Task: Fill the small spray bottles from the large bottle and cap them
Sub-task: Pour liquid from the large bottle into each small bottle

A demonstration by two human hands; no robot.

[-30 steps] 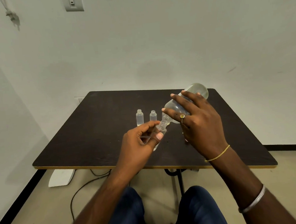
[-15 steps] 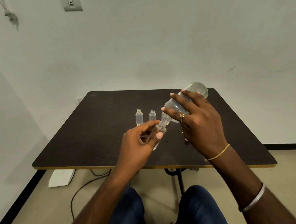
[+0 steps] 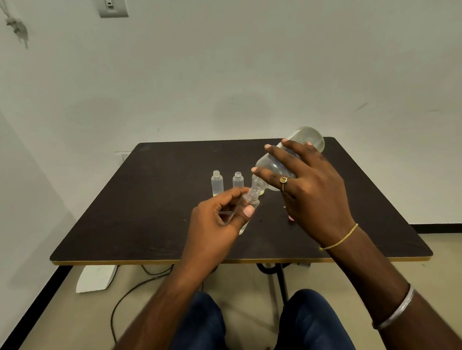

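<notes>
My right hand [image 3: 312, 193] grips the large clear bottle [image 3: 304, 142], tipped neck-down to the left above the dark table [image 3: 145, 213]. Its threaded mouth meets the open neck of a small clear spray bottle [image 3: 250, 200], which my left hand [image 3: 217, 225] holds between thumb and fingers, tilted. My left palm hides most of that small bottle. Two more small uncapped bottles stand upright behind it: one [image 3: 217, 182] to the left, the other [image 3: 238, 179] beside it. A small pink thing [image 3: 291, 218] shows on the table just under my right hand.
The table's yellow-trimmed front edge [image 3: 148, 262] is close to my knees. A white wall stands right behind the table. On the floor lie a white device [image 3: 96, 277] and a dark cable [image 3: 129, 294]. The table's left half is bare.
The large bottle's base has risen very slightly. Both hands stay where they were, with the bottle mouths still together.
</notes>
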